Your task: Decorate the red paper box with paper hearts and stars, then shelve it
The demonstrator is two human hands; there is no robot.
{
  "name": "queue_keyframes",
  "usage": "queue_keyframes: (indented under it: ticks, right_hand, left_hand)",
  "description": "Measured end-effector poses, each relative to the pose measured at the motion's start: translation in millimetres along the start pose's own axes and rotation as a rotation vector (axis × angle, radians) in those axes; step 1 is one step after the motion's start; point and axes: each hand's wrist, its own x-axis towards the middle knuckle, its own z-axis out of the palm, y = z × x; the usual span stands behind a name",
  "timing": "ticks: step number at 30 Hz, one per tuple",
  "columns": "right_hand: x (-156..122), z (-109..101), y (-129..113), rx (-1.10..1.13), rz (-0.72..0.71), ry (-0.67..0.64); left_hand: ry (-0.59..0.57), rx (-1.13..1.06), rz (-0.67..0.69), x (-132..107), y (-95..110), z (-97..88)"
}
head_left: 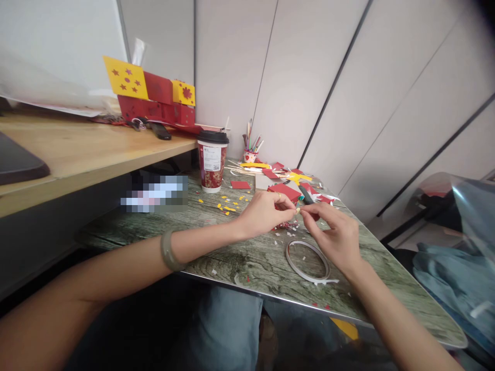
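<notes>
My left hand (265, 214) and my right hand (335, 232) meet above the table, fingertips nearly touching. Between them is a small pale-yellow piece (297, 210), probably paper, pinched at the thumb and forefinger of each hand. Its shape is mostly covered by the fingers. Just below my right hand lies a roll of white double-sided tape (288, 253), its loose end trailing to the right. Behind the hands sits a red paper box (284, 192) among scraps. Yellow paper cutouts (226, 208) are scattered to the left of my left hand.
A lidded paper cup (211, 165) stands on the wood-patterned table (247, 263). Further back are a pen holder (250, 155), wooden sticks and red paper pieces (240, 185). A raised shelf (96, 154) on the left carries red and yellow paper boxes (158, 103).
</notes>
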Motion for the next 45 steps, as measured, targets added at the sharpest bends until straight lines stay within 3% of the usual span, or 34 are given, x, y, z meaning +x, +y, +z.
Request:
queue_keyframes:
  ticks: [16, 33, 45]
  right_hand:
    - [0.8, -0.7, 0.0, 0.137, 0.159, -0.028]
    - [2.3, 1.1, 2.3, 0.311, 0.332, -0.088]
    - [1.7, 1.9, 2.5, 0.3, 0.326, -0.069]
  left_hand:
    - [-0.014, -0.036, -0.066, 0.4, 3.2, -1.3]
    - [-0.028, -0.042, -0.034, -0.3, 1.8, -0.4]
    - [-0.023, -0.045, -0.055, -0.6, 4.1, -0.4]
